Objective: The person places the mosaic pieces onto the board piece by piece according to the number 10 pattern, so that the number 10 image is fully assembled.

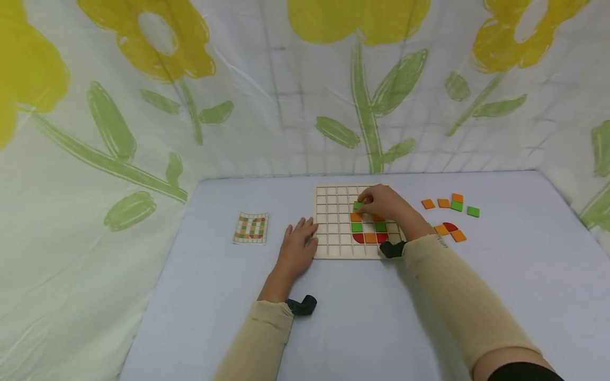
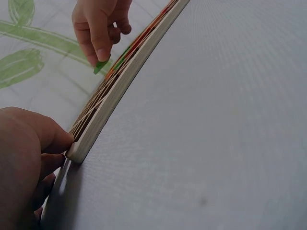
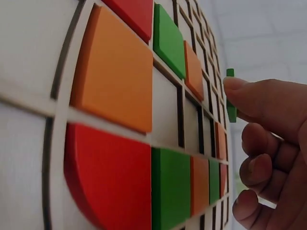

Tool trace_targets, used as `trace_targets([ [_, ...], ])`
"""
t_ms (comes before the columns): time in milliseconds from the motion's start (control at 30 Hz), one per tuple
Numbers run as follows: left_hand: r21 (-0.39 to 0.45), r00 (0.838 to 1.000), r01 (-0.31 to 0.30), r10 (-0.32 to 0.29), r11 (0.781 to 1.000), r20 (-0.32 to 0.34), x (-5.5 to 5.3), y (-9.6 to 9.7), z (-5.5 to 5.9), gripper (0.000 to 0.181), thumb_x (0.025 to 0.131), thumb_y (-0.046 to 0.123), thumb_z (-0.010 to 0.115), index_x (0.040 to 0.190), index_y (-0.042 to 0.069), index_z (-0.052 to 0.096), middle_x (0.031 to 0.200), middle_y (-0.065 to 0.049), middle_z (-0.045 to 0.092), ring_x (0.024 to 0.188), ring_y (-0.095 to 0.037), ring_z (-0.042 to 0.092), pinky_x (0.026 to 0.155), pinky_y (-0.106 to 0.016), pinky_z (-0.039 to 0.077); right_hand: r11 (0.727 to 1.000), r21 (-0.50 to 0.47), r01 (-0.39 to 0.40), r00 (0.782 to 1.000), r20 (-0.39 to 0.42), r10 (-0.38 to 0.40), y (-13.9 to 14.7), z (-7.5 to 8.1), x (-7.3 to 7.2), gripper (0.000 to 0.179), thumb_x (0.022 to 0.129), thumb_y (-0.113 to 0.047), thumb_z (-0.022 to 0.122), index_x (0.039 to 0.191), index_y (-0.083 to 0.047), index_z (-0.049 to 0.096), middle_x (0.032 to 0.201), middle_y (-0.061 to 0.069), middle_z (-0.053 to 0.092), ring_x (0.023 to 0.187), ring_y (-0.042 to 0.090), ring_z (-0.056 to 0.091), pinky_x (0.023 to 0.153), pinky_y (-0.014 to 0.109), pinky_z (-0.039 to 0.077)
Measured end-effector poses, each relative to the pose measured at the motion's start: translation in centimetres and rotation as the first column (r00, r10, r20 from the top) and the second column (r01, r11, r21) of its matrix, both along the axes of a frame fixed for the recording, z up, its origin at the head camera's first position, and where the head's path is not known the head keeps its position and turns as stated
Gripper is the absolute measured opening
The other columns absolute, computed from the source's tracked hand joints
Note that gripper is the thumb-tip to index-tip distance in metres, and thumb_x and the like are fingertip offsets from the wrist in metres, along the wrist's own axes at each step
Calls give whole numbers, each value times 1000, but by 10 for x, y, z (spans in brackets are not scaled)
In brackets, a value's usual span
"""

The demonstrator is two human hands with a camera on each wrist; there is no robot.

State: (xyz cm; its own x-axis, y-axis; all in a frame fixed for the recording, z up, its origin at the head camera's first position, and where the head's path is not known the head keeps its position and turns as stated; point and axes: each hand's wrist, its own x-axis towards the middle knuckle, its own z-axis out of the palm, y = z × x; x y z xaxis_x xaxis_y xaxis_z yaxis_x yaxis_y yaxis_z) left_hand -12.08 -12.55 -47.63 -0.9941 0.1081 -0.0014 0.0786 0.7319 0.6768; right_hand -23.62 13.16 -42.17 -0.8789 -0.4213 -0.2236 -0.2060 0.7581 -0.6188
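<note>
A light wooden grid board (image 1: 332,227) lies on the table. Orange (image 3: 112,69), green (image 3: 170,187) and red rounded (image 3: 112,177) tiles sit in several of its right-hand cells, forming a ring. Between thumb and index finger, my right hand (image 1: 387,203) pinches a green square tile (image 3: 231,105) just above the board's upper right part; its other fingers are curled. At the board's left edge rests my left hand (image 1: 298,247), fingers extended in the head view. Its thumb (image 2: 57,139) touches the board near a corner in the left wrist view; the other fingers are partly hidden there.
Loose orange (image 1: 428,203), green (image 1: 473,211) and red (image 1: 450,227) tiles lie right of the board. A small card with a coloured grid pattern (image 1: 251,228) lies to the left. Behind the table hangs a flower-printed sheet (image 1: 267,106).
</note>
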Motion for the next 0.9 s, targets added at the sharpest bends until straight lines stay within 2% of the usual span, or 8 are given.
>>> trace_targets([
  [133, 0, 1000, -1, 1, 1000, 3, 1, 1, 1, 43, 100, 23, 52, 142, 14, 54, 155, 2, 40, 150, -16, 25, 126, -40, 8, 999, 22, -25, 1000, 0, 25, -6, -3, -2, 39, 91, -26, 70, 124, -5, 67, 120, 16, 65, 108, 30, 59, 95, 48, 50],
  [467, -15, 1000, -15, 15, 1000, 4, 1, 2, 1, 43, 100, 23, 52, 142, 15, 54, 155, 2, 40, 150, -16, 25, 126, -40, 8, 999, 22, -34, 999, -2, 34, -10, -11, -5, 37, 93, -23, 69, 125, -6, 67, 123, 16, 66, 112, 31, 60, 98, 49, 50],
  [900, -7, 1000, -1, 1, 1000, 5, 1, 1, 3, 43, 100, 23, 52, 142, 14, 54, 155, 2, 40, 150, -17, 25, 126, -41, 8, 999, 36, -17, 1000, -1, 17, -8, -7, -2, 33, 94, -22, 66, 124, -7, 68, 124, 15, 67, 115, 32, 60, 98, 49, 50],
])
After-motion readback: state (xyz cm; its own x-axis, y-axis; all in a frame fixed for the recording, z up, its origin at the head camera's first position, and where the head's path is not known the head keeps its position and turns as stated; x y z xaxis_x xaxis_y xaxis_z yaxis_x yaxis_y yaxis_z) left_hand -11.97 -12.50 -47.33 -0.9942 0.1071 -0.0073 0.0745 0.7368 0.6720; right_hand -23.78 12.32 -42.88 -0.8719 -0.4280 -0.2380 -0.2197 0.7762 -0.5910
